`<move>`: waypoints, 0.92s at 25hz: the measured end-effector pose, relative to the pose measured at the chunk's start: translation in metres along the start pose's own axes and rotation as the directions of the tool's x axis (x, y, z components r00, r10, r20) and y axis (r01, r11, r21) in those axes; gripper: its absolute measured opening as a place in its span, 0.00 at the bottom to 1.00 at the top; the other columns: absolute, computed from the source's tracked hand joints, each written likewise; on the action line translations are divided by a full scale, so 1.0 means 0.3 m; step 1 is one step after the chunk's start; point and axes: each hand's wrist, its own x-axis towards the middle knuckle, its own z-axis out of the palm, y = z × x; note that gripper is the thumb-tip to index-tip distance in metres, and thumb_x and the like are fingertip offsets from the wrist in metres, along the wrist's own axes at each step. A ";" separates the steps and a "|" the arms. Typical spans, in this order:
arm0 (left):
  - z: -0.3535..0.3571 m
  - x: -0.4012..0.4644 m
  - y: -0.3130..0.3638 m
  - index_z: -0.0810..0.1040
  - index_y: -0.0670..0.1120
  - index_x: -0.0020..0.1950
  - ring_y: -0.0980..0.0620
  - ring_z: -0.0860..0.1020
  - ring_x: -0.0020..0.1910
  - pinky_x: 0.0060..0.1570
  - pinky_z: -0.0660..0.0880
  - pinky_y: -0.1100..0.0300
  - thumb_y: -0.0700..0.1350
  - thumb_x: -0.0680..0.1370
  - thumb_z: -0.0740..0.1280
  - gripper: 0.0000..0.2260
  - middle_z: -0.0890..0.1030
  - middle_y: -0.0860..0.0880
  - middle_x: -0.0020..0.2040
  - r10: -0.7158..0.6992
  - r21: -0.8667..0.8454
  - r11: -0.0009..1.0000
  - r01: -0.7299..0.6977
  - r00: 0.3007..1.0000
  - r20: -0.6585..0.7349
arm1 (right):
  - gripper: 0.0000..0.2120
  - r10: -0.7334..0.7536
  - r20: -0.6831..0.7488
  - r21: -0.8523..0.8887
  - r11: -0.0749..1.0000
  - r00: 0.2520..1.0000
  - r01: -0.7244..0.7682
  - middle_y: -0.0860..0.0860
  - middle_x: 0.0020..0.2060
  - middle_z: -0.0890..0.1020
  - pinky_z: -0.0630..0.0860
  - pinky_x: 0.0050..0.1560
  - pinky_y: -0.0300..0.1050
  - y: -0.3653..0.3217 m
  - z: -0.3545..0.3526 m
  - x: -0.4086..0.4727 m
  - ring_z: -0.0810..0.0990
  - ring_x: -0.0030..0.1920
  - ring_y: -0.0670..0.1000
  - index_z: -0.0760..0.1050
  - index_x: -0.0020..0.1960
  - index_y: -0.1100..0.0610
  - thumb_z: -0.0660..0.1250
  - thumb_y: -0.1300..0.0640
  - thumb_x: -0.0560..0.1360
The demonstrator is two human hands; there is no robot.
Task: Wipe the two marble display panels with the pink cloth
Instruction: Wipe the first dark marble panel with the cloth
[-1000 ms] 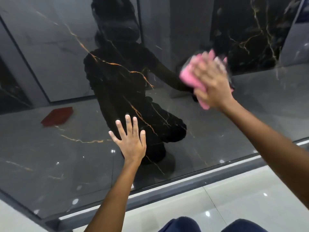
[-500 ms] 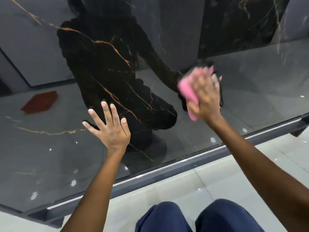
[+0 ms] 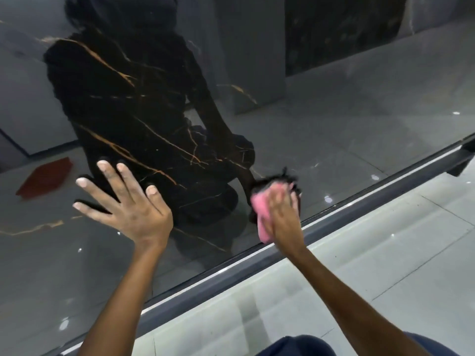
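From the head camera, your left hand lies flat on the marble panel with its fingers spread wide and holding nothing. By the look of it, it is there as a brace, steadying you while you crouch close to the polished face. Your right hand presses the pink cloth against the same panel, low down and just beside its bottom edge. The cloth is bunched under the palm and fingers, with pink showing at the hand's left side. The hand is blurred, so how far the fingers curl into the cloth cannot be told. Holding it wadded rather than spread probably gives firmer pressure, and the low position suggests you are working the strip along the bottom edge.

The surface is dark, glossy stone with thin gold veins. It mirrors a crouching figure, both hands and small ceiling lights. A dark frame rail runs along the panel's bottom edge, rising toward the right. Below it lies the pale tiled floor, also shiny. Your knees, in dark blue trousers, show at the bottom. A red shape appears near the panel's left edge, seemingly a reflection. A second panel is not clearly separable here.
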 end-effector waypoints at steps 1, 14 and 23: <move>0.004 -0.003 -0.002 0.53 0.40 0.78 0.26 0.56 0.71 0.72 0.39 0.39 0.51 0.83 0.45 0.26 0.54 0.41 0.79 0.004 0.003 1.000 -0.004 1.000 0.004 | 0.34 0.335 -0.094 0.163 0.934 0.937 -0.318 0.53 0.79 0.46 0.49 0.76 0.57 -0.003 -0.028 0.097 0.41 0.78 0.49 0.43 0.80 0.55 0.57 0.49 0.81; 0.080 -0.246 0.282 0.40 0.49 0.80 0.48 0.35 0.78 0.72 0.40 0.40 0.52 0.82 0.53 0.31 0.36 0.51 0.80 0.324 -0.133 0.946 -0.296 0.895 0.307 | 0.32 0.909 0.135 0.560 0.258 0.394 -0.787 0.57 0.79 0.44 0.39 0.75 0.43 -0.089 0.005 0.098 0.40 0.78 0.55 0.44 0.79 0.62 0.53 0.54 0.81; 0.118 -0.259 0.292 0.37 0.45 0.79 0.39 0.33 0.76 0.64 0.55 0.31 0.57 0.83 0.50 0.32 0.33 0.45 0.79 0.304 -0.003 0.949 -0.316 0.911 0.278 | 0.29 0.967 0.158 0.613 0.064 0.201 -0.788 0.62 0.78 0.49 0.43 0.76 0.45 0.403 0.033 0.011 0.48 0.78 0.59 0.46 0.78 0.67 0.52 0.58 0.81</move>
